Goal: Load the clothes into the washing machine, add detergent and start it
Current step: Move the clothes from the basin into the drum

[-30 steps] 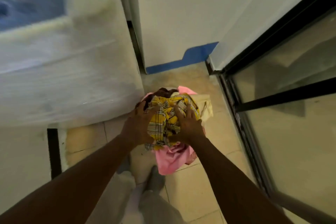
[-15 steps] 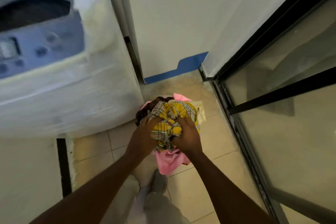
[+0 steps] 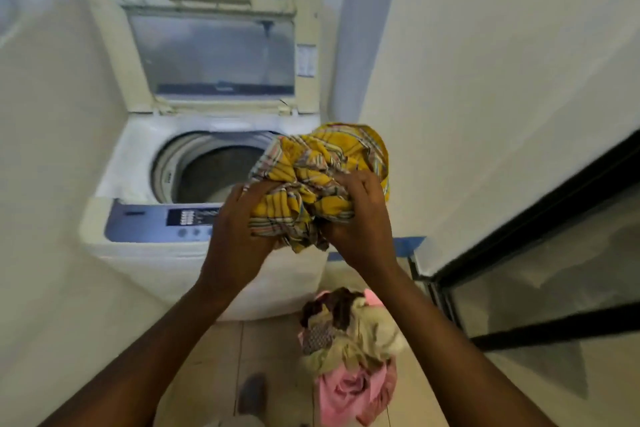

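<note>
Crumpled yellow plaid cloth (image 3: 320, 180); glossy plastic washing machine (image 3: 145, 163).

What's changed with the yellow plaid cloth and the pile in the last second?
Both hands, left hand and right hand, lifted the yellow plaid cloth off the pile up toward the open washing machine. The grip stayed; the remaining clothes stayed on the floor.

Left arm: bare from the bottom edge of the picture up to the wrist, no sleeve showing.
Right arm: bare likewise, no sleeve showing.
Left hand (image 3: 239, 236): bare, no glove, ring or watch to be seen.
Right hand (image 3: 363, 222): bare, no glove, ring or watch to be seen.
Foot (image 3: 252, 395): a blurred grey shape, sock or shoe cannot be told.
Leg: a strip of pale cloth at the bottom edge, blurred.
</note>
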